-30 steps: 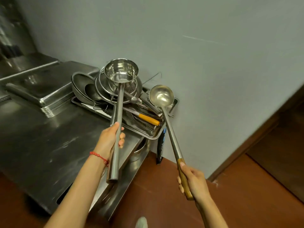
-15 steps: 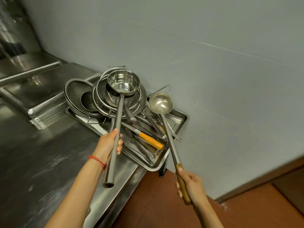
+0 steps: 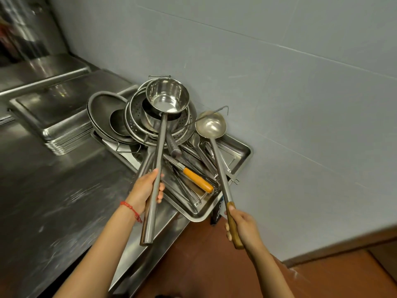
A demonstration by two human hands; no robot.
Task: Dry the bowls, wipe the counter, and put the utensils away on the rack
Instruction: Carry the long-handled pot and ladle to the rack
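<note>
Fingers (image 3: 160,187) of left hand (image 3: 144,191) wrapping shut round the long tubular handle of the deep steel pot-shaped scoop (image 3: 167,99) — holding it above the piled steel tray (image 3: 240,157). Right hand (image 3: 242,230) clenching the wooden-handled round steel ladle (image 3: 210,125) — hovering over the tray's wall-side end.

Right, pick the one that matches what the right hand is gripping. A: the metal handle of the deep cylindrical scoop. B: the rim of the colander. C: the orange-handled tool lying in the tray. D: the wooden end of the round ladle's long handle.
D: the right hand wraps the ladle at its brown wooden end, while the left hand holds the deep scoop.
</note>
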